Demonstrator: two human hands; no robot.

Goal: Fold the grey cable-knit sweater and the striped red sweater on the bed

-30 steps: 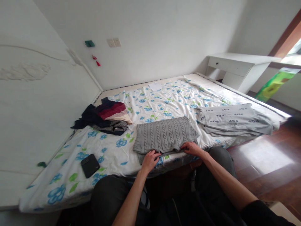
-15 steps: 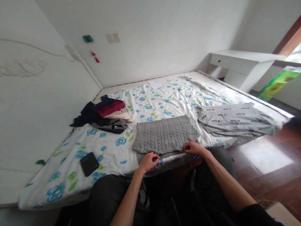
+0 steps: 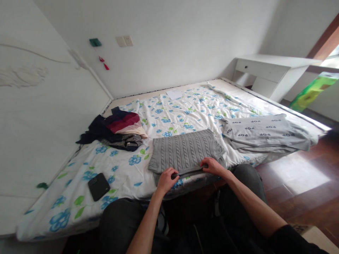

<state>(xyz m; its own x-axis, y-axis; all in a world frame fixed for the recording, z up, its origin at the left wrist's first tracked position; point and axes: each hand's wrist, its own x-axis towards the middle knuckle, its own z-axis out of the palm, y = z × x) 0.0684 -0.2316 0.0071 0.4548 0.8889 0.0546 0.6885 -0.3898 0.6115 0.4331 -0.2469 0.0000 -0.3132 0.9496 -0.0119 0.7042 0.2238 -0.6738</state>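
Observation:
A grey cable-knit sweater [image 3: 182,150] lies folded on the bed near its front edge. My left hand [image 3: 167,179] is at the sweater's near ribbed edge, left of its middle, with thumb and fingers curled round that edge. Farther right along the same edge, my right hand [image 3: 212,165] pinches the knit between thumb and fingers. Beneath the upper layer, another layer of the sweater shows at the near side. The fingertips of both hands are partly hidden.
Dark, red and cream clothes [image 3: 116,127] lie heaped at the left. A black phone [image 3: 99,187] rests nearer on the floral sheet [image 3: 137,169]. To the right is a folded grey garment printed "POP" [image 3: 259,132]. A white desk [image 3: 267,72] stands beyond the bed.
My right hand has shifted a little left along the sweater's near edge. My left hand has stayed almost in place, its fingers slightly farther up the edge. The view has tilted slightly.

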